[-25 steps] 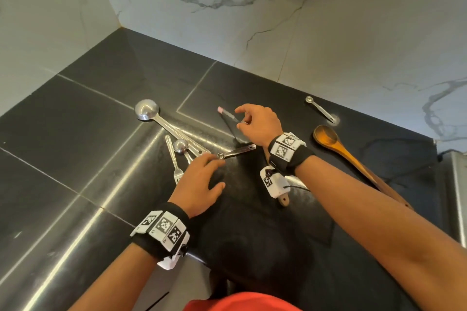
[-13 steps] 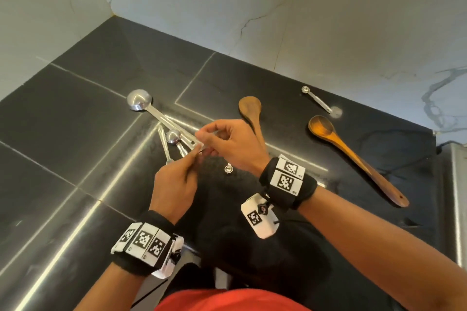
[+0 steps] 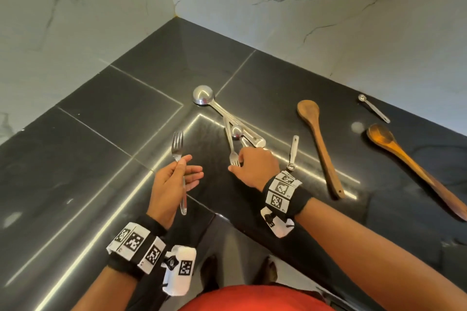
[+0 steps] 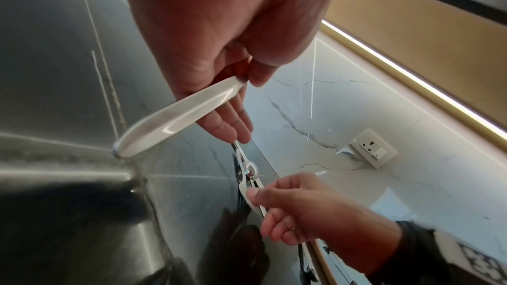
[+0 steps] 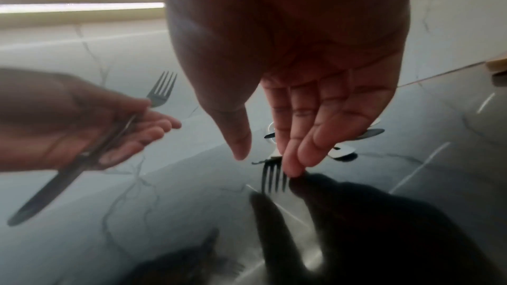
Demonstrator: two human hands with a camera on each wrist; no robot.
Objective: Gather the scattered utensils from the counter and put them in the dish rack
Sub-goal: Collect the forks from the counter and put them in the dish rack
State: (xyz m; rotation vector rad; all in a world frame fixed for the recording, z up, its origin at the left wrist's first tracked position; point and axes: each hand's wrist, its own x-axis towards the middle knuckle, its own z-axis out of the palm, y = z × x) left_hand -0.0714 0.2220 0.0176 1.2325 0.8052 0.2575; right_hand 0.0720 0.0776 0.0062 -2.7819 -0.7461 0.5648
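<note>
While left hand (image 3: 174,184) grips a steel fork (image 3: 177,145), tines up:
right hand (image 3: 255,164), fingers straight, touches a second fork (image 3: 233,156) on glossy black counter (image 3: 113,113).

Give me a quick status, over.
Left hand holds a fork. Right hand touching second fork on counter, not gripped. Wooden spoons remain.

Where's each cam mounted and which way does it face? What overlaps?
Head: on the head, looking down at the black counter; shows both forearms, left hand, right hand.
Left wrist: under the left wrist, looking along the palm at the held fork; the right hand shows beyond.
Right wrist: under the right wrist, looking along its fingers at the second fork on the counter.
Shared: all three show the held fork and the second fork.
</note>
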